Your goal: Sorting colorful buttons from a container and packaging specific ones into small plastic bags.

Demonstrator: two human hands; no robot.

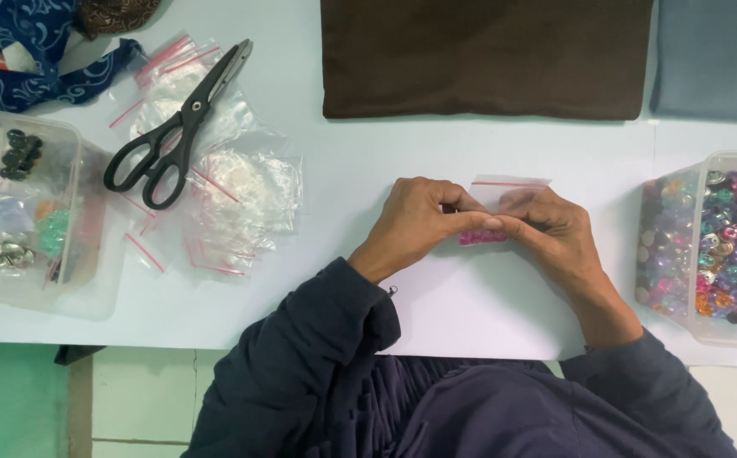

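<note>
- Bag (511, 192) with pink beads (481, 238): your left hand (419, 220) and right hand (551, 227) both pinch it.
- Scissors (175, 127) lie well left on the desk (368, 161).

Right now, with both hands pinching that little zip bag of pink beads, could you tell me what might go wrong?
The small clear bag looks unsealed at its top, so the pink beads could spill onto the white table if it tips. The left hand and right hand hide most of it, so a poor grip might go unnoticed.
</note>
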